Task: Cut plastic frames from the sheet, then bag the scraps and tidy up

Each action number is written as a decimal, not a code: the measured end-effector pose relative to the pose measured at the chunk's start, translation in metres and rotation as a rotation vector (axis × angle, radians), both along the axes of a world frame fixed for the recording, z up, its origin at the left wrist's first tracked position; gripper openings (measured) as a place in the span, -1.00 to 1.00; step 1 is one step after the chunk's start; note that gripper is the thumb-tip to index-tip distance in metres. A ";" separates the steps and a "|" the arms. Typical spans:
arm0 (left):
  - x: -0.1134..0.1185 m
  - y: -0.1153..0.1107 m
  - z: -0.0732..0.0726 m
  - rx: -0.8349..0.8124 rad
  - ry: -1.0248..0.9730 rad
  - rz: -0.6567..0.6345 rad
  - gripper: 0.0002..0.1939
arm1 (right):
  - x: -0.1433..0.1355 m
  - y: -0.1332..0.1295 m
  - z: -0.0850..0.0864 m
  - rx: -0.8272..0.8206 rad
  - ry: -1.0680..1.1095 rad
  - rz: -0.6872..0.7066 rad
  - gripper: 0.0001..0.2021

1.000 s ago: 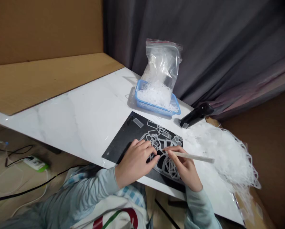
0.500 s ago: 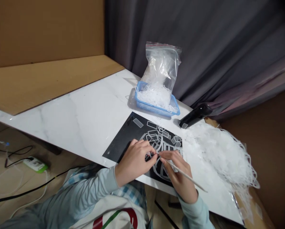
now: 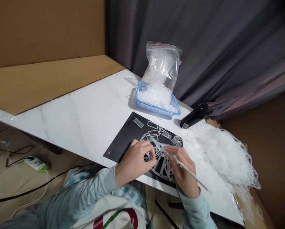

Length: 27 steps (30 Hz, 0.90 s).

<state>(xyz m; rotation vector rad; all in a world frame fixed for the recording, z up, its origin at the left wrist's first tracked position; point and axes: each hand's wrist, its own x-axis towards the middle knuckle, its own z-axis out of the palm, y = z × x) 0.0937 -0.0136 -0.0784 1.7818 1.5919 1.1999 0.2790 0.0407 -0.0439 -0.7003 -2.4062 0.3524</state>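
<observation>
Black and flat, a mat (image 3: pixel 118 143) lies on the marbled white bench (image 3: pixel 77 111), its right half strewn with thin, translucent rectangular loops (image 3: pixel 153 124), some apart, others tangled near the hands. From where I stand, the person's left hand (image 3: pixel 138 161) comes over the mat's near edge with its back up, knuckles bent and thumb curling towards the forefinger. That grip is narrow; whether a loop is pinched in it, I can't tell. Over the mat's right part, the right hand (image 3: pixel 184 171) leans inward, fingers reaching left, its grip closed on a slim white stick (image 3: pixel 195 177) that slants back past the wrist. Both forearms, in pale blue sleeves, come in from the near side of the mat. Beyond the mat sits a blue basket (image 3: pixel 152 110) of white loops, with a zip bag (image 3: pixel 162 60) standing in it; right of the mat spreads a big white heap of loops (image 3: pixel 223 156).
</observation>
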 end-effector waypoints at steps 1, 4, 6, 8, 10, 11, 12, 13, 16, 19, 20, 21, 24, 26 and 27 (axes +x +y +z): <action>0.000 0.000 0.000 -0.012 0.005 -0.008 -0.89 | 0.003 0.005 0.003 0.035 0.032 -0.051 -0.82; -0.001 0.000 -0.002 -0.042 0.019 -0.032 -0.89 | 0.019 0.027 0.012 0.202 0.133 -0.291 -0.87; -0.002 -0.001 -0.004 -0.055 0.035 -0.041 -0.90 | 0.031 0.043 0.017 0.310 0.192 -0.476 -0.86; -0.002 -0.002 -0.005 -0.064 0.060 -0.045 -0.90 | 0.042 0.057 0.019 0.358 0.241 -0.621 -0.81; -0.002 -0.002 -0.006 -0.068 0.100 -0.045 -0.90 | 0.048 0.065 0.019 0.329 0.269 -0.673 -0.77; -0.001 -0.003 -0.006 -0.063 0.130 -0.040 -0.89 | 0.050 0.065 0.018 0.287 0.261 -0.653 -0.77; -0.001 -0.003 -0.006 -0.052 0.168 -0.027 -0.87 | 0.049 0.064 0.017 0.229 0.234 -0.607 -0.77; -0.001 -0.004 -0.006 -0.035 0.210 -0.008 -0.83 | 0.048 0.061 0.015 0.161 0.196 -0.543 -0.78; -0.002 -0.008 -0.004 0.035 0.319 0.075 -0.74 | 0.040 0.045 0.009 -0.041 0.120 -0.333 -0.84; -0.005 -0.013 -0.002 0.139 0.376 0.117 -0.91 | 0.032 0.029 0.003 -0.212 0.080 -0.142 -0.87; -0.005 -0.015 -0.002 0.181 0.396 0.097 -0.96 | 0.029 0.026 0.000 -0.263 0.054 -0.080 -0.88; -0.005 -0.017 -0.002 0.225 0.416 0.059 -0.89 | 0.027 0.022 -0.003 -0.307 0.030 -0.026 -0.87; -0.005 -0.021 -0.006 0.322 0.459 -0.095 -0.79 | 0.019 0.018 -0.013 -0.389 0.004 0.073 -0.86; -0.003 -0.022 -0.011 0.336 0.468 -0.157 -0.79 | 0.015 0.018 -0.019 -0.429 0.010 0.089 -0.85; -0.003 -0.022 -0.013 0.333 0.471 -0.173 -0.79 | 0.014 0.018 -0.021 -0.450 0.014 0.089 -0.85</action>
